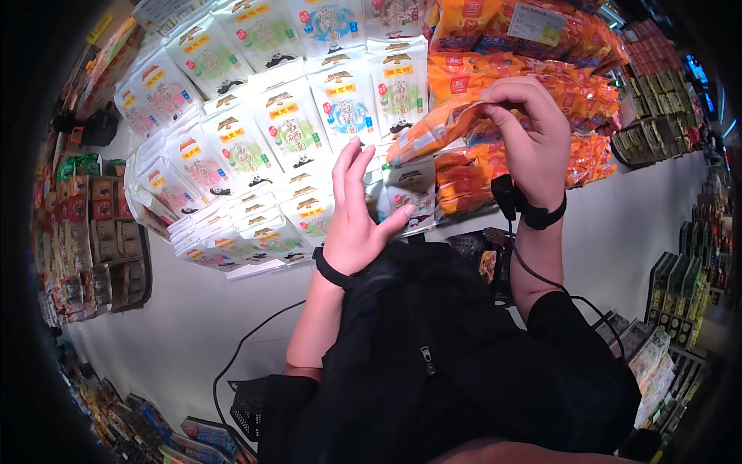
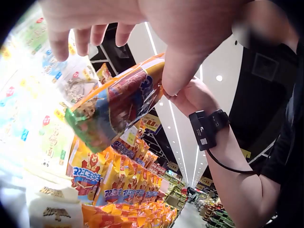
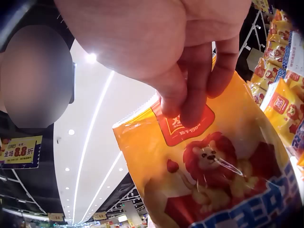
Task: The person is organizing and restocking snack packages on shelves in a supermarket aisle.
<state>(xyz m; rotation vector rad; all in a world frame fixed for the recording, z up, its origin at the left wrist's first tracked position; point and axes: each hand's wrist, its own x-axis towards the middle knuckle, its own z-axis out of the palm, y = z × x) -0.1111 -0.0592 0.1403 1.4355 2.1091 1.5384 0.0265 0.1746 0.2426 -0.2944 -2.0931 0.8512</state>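
An orange plastic snack bag [image 1: 437, 130] hangs tilted from my right hand [image 1: 535, 139], whose thumb and fingers pinch its top edge. In the right wrist view the bag's front [image 3: 209, 166] shows a red-maned lion and large blue lettering. The left wrist view catches its other side [image 2: 121, 102], with a green end and a darker printed panel. My left hand [image 1: 355, 209] holds nothing; its fingers are extended and the thumb stands apart, in front of white noodle packets [image 1: 286, 120] marked with pandas. The bag's lower end is close beyond its fingertips.
More orange lion bags [image 1: 533, 77] are stacked in rows on the right of the display, with a price card [image 1: 536, 23] above. Other shelves [image 1: 100, 240] stand across the aisle at left, and more at right. Cables run from both wrists.
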